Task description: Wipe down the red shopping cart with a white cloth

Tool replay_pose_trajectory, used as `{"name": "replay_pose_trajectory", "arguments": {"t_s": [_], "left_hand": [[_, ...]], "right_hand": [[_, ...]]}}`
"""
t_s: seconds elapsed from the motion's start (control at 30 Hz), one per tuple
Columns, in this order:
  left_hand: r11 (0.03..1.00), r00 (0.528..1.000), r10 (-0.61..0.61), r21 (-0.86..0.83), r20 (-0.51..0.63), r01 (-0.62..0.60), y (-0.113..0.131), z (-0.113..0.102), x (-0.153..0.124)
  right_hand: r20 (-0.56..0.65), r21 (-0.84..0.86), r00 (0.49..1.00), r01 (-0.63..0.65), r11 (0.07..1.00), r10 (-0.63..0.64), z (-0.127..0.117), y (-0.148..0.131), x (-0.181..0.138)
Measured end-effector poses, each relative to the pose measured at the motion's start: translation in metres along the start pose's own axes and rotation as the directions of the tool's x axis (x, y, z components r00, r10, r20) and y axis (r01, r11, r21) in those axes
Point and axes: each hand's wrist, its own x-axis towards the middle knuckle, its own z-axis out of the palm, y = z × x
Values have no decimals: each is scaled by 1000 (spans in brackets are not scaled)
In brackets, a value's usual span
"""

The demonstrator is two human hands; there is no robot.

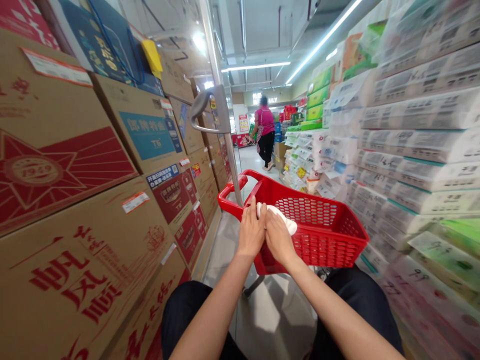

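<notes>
A red plastic shopping basket [322, 220] on wheels stands in front of me in a narrow aisle. My left hand [251, 232] rests on its near rim, fingers curled down over the edge. My right hand [278, 237] lies right beside it, touching it, and presses a white cloth [287, 222] against the rim. A grey metal pull handle [213, 107] rises from the basket's left side on a slanted pole. My knees in dark trousers show below my forearms.
Stacked cardboard cartons [75, 210] wall the left side. Wrapped packs of tissue paper [416, 150] are piled high on the right. A person in a pink top [265, 130] stands further down the aisle. Grey floor [277, 320] runs between.
</notes>
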Motion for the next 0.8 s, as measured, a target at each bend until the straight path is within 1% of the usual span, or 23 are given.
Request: {"name": "replay_pose_trajectory", "arguments": {"t_s": [0.07,0.13,0.23,0.3,0.4,0.5,0.57,0.67,0.8], "left_hand": [[1000,1000,0,0,-21,0,-6,0,0],[1000,1000,2,-13,-25,-2,-12,-1,0],[999,1000,4,-33,-25,-5,-12,-4,-1],[999,999,-2,-39,-36,0,-8,-5,-1],[999,998,-13,-37,-55,11,0,-4,-1],[999,998,-30,-29,-58,29,0,-3,-2],[999,998,-23,-24,-50,21,-3,-2,-2],[999,999,22,-22,-34,-23,-9,-2,-2],[996,996,89,-27,24,-89,-14,-3,-3]], "right_hand": [[17,22,999,37,999,-37,-3,-1,1],[28,19,998,58,998,-59,-11,5,-5],[26,-16,999,32,999,-32,-26,13,-18],[12,-42,1000,-7,999,8,-29,11,-19],[-15,-33,999,-32,999,32,-19,-2,-6],[-20,29,1000,-4,1000,4,-5,-16,11],[-9,41,1000,21,999,-21,-1,-18,16],[10,-2,998,61,998,-61,-5,-9,9],[26,-100,998,67,993,-64,-23,20,-17]]}}
